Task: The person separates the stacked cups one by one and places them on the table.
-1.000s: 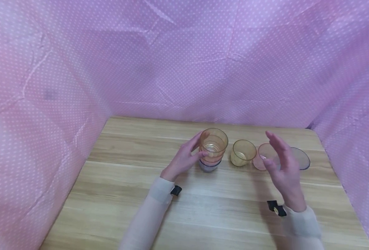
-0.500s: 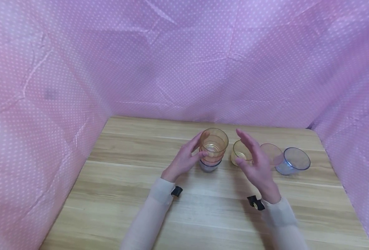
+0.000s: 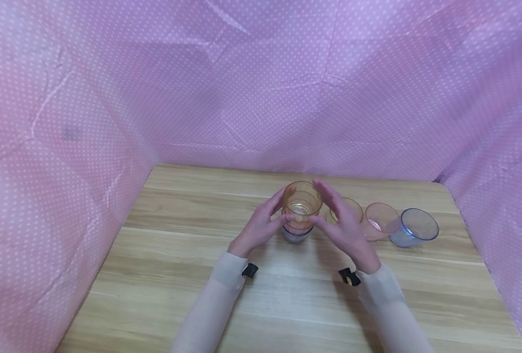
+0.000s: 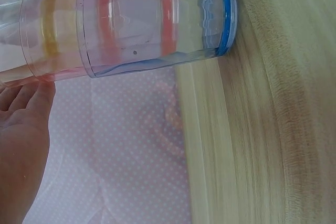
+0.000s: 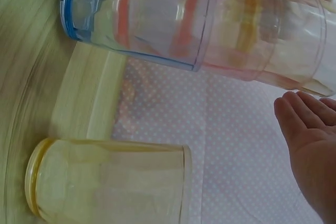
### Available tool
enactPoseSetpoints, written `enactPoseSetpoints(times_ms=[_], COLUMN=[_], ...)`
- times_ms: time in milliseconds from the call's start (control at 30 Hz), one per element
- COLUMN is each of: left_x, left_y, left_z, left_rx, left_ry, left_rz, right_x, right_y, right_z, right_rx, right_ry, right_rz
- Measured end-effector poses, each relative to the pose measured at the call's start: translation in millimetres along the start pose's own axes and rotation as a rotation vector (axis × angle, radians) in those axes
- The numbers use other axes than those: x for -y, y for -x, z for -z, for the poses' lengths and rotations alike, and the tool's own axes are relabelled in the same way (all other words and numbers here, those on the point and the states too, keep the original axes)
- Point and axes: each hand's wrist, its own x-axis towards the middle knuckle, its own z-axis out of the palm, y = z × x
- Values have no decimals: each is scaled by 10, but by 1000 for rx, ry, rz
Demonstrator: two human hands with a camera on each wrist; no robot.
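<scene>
A stack of clear tumblers (image 3: 299,208) stands upright on the table, bluish at the bottom, pink in the middle and amber on top. My left hand (image 3: 258,225) holds its upper part, thumb at the front and fingers round the left side. On the other side my right hand (image 3: 342,228) is beside the upper stack, thumb and fingers spread. In the right wrist view, its fingertips (image 5: 294,103) are close to the upper tumbler's wall; contact is unclear. Low in that view stands a separate yellow tumbler (image 5: 115,182), partly behind my right hand in the head view.
Right of the yellow tumbler, a pink tumbler (image 3: 382,219) and a blue tumbler (image 3: 417,228) stand in a row. The wooden table (image 3: 155,274) ends at a pink dotted cloth (image 3: 243,98) at the back and sides.
My right hand has moved left, from in front of the pink and blue tumblers, past the yellow one, to the stack. My left hand has stayed on the stack.
</scene>
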Motion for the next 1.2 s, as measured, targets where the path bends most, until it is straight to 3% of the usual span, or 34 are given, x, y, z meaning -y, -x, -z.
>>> enactPoseSetpoints(times_ms=[200, 433, 567, 867, 1200], left_x=[0, -13, -26, 16, 49], left_y=[12, 18, 19, 3, -39], left_z=[7, 36, 47, 64, 92], left_rx=[7, 42, 43, 62, 95], left_ry=[8, 83, 96, 13, 3], left_rz=[12, 20, 57, 173, 156], right_x=[-40, -63, -62, -65, -58], right_y=[-21, -28, -31, -39, -57], right_z=[-31, -31, -26, -22, -5], right_rx=[19, 31, 36, 39, 78], right_ry=[27, 16, 20, 20, 26], right_rz=[-39, -30, -27, -40, -62])
